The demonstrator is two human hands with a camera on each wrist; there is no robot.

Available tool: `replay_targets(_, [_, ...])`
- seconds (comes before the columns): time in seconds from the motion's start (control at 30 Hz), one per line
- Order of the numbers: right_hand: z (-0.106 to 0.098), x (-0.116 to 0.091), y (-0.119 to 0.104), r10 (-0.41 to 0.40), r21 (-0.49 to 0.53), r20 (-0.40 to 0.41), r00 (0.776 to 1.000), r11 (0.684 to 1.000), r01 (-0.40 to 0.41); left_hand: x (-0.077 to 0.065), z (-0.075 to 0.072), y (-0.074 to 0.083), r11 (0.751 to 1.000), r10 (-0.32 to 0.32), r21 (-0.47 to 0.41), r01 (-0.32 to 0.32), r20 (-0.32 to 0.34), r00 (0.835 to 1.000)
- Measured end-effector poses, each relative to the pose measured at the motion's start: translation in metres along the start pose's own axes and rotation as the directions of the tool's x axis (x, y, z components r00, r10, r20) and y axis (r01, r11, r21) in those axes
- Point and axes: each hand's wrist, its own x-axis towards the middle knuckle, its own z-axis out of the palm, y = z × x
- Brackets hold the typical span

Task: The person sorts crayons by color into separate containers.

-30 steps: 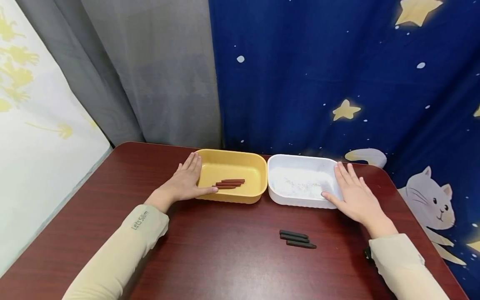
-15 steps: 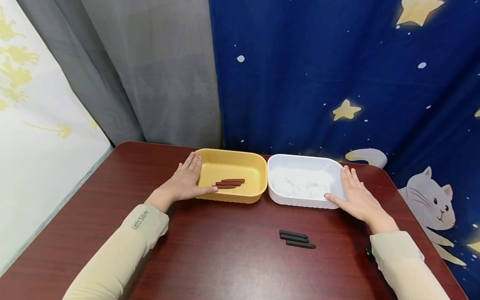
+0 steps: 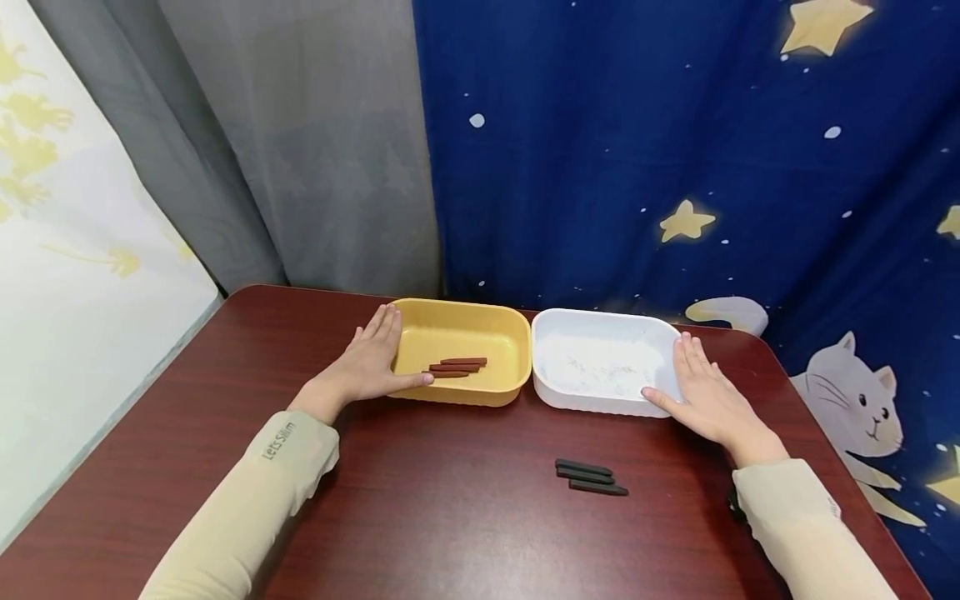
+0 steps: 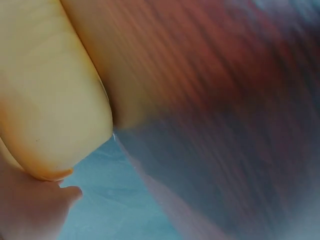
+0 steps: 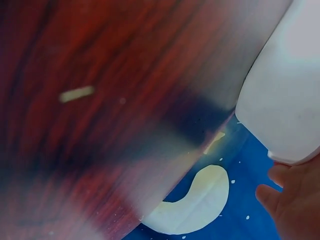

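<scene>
In the head view my left hand (image 3: 363, 358) rests with straight fingers against the left end of a yellow bin (image 3: 517, 387), its thumb along the front rim. Three dark red crayons (image 3: 461, 364) lie inside that bin. At the other side my right hand (image 3: 716, 400) presses, fingers straight, on the right end of a white bin (image 3: 600, 403). Pale specks mark the white bin's floor. The two bins stand end to end, almost touching. Three black crayons (image 3: 588, 475) lie side by side on the table in front. Both wrist views show fingertips against the bin ends.
The dark red wooden table (image 3: 442, 500) ends just behind the bins. A grey curtain (image 3: 345, 167) and a blue star-patterned curtain (image 3: 570, 167) hang behind it. A white patterned cloth (image 3: 90, 292) hangs at the left.
My right hand has shifted slightly right and back toward the outer edge of the white bin. My left hand, the bins and the crayons stay about where they were; the head view shifts slightly.
</scene>
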Motion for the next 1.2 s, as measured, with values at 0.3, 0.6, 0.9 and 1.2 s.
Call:
replay_targets(0.3, [-0.002,0.000,-0.001,0.011,-0.015,0.001,1.000,1.000,-0.011,0.001,0.001,0.000,1.000,0.016,0.010,-0.016,-0.018,1.000])
replay_targets(0.6, [-0.002,0.000,0.001,0.017,-0.002,-0.020,1.000,1.000,-0.017,-0.002,-0.001,0.041,0.979,0.177,-0.082,-0.186,-0.105,0.979])
replay_targets(0.9, [-0.001,0.001,0.000,0.026,0.006,-0.014,1.000,1.000,-0.026,-0.002,0.006,0.098,0.895,0.418,-0.098,-0.435,-0.152,0.896])
replay_targets(1.2, [-0.003,0.002,-0.001,0.023,0.022,-0.002,1.000,1.000,-0.023,-0.007,0.020,0.146,0.820,0.557,-0.089,-0.566,-0.109,0.823])
